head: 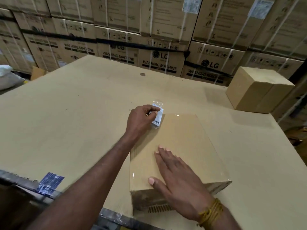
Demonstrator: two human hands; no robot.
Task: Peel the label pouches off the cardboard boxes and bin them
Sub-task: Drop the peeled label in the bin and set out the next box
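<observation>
A flat cardboard box [181,143] lies in front of me on a wide cardboard work surface [69,117]. At its far left corner my left hand [141,120] pinches a clear plastic label pouch [157,116] with a white barcode label inside; the pouch stands partly lifted off the box. My right hand [179,178] rests flat on the near part of the box top, fingers straight and spread.
A second, smaller cardboard box [255,90] stands at the far right of the surface. Stacked washing machine cartons [159,52] form a wall behind. A blue printed label [49,184] sticks at the near left edge. White sacks [8,77] lie far left.
</observation>
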